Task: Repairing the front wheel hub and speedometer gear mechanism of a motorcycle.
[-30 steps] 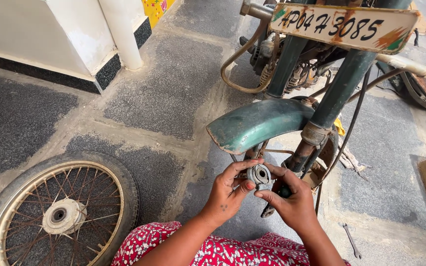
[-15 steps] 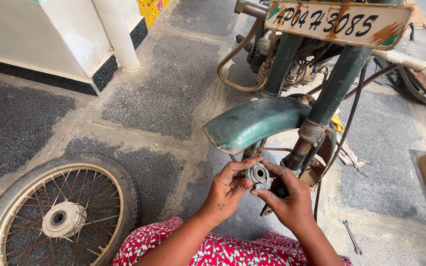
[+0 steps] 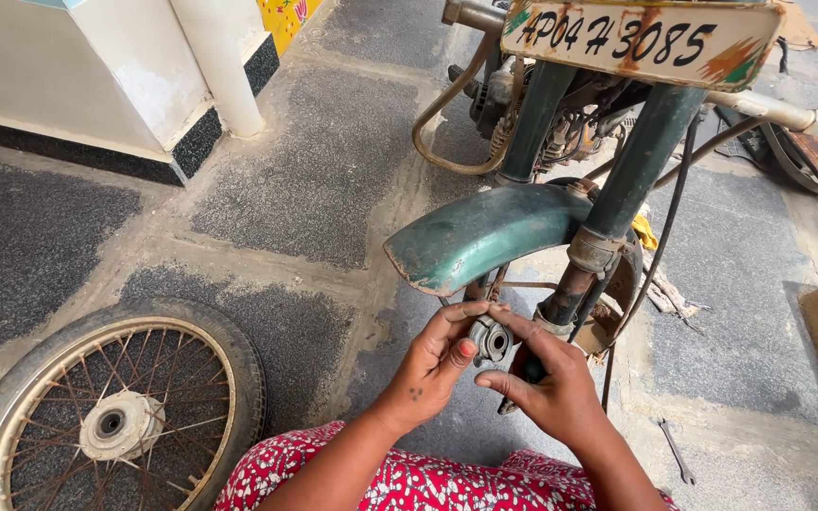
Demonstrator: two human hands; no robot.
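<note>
- A small round grey metal part (image 3: 491, 339), ring-shaped with a dark hole in its middle, is being held up between both hands, just below the tip of the green mudguard (image 3: 485, 234) and above the floor.
- The part is being pinched by the left hand (image 3: 435, 364): its fingers (image 3: 451, 326) are being curled over the top and left side, with the thumb pressed against the part's near edge.
- The part is being steadied from the other side by the right hand (image 3: 549, 383), whose fingers (image 3: 523, 326) are being laid over its top and right side; a dark handle-like piece (image 3: 513, 393) is being gripped under the same palm, though what it is cannot be told.
- Both forearms are being stretched forward over a lap covered in red patterned cloth (image 3: 428, 478).
- Right behind the hands, the rusty lower fork leg (image 3: 575, 284) of a motorcycle is being seen, with no wheel fitted under the mudguard.
- Higher up, a pale number plate (image 3: 641, 40) is being carried across the green fork tubes, and a thin black cable (image 3: 666, 222) is being hung down beside the fork.
- A loose spoked wheel (image 3: 111, 412) with its tyre is being left flat on the floor towards the near left corner, well apart from the hands.
- A small spanner (image 3: 676, 451) is being left on the floor to the right of the right arm.
- The floor (image 3: 314, 180) is being made up of dark rough patches framed by pale dusty cement bands.
</note>
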